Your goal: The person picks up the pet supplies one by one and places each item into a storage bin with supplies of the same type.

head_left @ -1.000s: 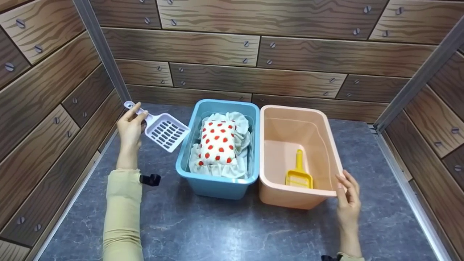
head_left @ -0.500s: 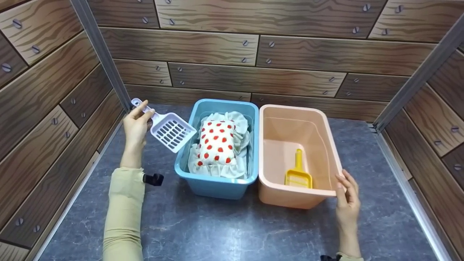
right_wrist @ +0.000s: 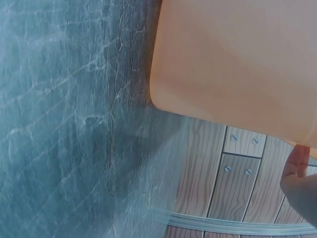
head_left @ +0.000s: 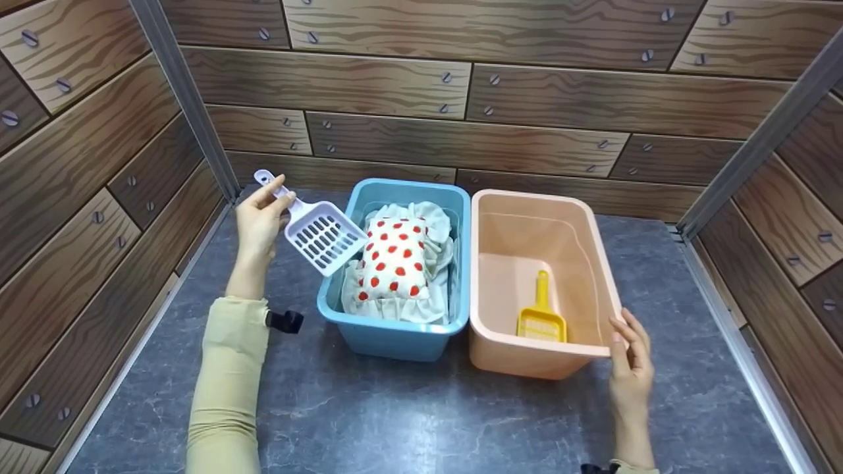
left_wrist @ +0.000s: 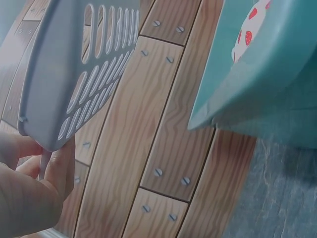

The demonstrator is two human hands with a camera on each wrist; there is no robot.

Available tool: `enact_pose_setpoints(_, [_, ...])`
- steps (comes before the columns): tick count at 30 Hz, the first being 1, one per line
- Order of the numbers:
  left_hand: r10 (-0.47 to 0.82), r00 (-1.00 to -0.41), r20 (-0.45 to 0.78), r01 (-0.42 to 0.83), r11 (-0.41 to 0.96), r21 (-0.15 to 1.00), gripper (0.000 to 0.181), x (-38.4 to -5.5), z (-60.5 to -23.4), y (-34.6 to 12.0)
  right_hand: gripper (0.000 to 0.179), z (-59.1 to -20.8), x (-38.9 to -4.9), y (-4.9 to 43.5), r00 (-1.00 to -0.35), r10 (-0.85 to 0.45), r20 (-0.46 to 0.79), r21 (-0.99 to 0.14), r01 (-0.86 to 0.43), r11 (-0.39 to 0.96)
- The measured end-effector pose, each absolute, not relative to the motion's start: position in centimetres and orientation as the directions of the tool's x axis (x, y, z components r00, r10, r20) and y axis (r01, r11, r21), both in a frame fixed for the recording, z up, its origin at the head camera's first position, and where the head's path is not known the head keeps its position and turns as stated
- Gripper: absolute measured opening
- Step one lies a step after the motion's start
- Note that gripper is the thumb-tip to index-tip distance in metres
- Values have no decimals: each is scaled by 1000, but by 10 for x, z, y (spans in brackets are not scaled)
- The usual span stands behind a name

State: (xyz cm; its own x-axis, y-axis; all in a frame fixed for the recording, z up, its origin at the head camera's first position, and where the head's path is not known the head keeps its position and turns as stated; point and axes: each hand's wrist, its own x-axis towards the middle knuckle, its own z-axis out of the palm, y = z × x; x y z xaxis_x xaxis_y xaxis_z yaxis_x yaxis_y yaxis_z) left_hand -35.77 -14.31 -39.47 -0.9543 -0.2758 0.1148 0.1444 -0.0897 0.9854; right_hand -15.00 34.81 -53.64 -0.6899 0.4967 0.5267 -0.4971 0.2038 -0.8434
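My left hand point(head_left: 259, 217) grips the handle of a lavender slotted litter scoop point(head_left: 324, 236). The scoop's front corner overlaps the left rim of a blue bin point(head_left: 395, 339) in the head view. In the left wrist view, the scoop point(left_wrist: 54, 74) stands with its slots facing the bin side. Inside the blue bin, a white cushion with red strawberries point(head_left: 395, 258) rests on ruffled pale cloth point(head_left: 431, 214). My right hand point(head_left: 632, 359) holds the front right corner rim of a peach bin point(head_left: 520, 359). A yellow slotted scoop point(head_left: 542, 316) lies in that bin.
Both bins stand side by side, almost touching, on a dark marbled floor point(head_left: 395, 421). Wood-patterned walls point(head_left: 461, 92) enclose the back and both sides, with grey metal strips point(head_left: 191, 99) along the corners.
My left hand has moved right and slightly up with the lavender litter scoop, bringing its front corner farther over the blue bin's rim. The right hand stays at the peach bin.
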Motion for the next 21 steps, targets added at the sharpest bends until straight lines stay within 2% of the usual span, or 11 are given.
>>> enact_pose_setpoints(15, [-209, -970, 121, 139, -70, 988, 43, -355, -382, -127, 26, -539, -150, 350, -675, 485, 556, -826, -513, 233])
enact_pose_setpoints(21, [-201, -970, 139, 156, -76, 985, 42, -355, -380, -119, 27, -539, -151, 350, -675, 486, 555, -821, -541, 185])
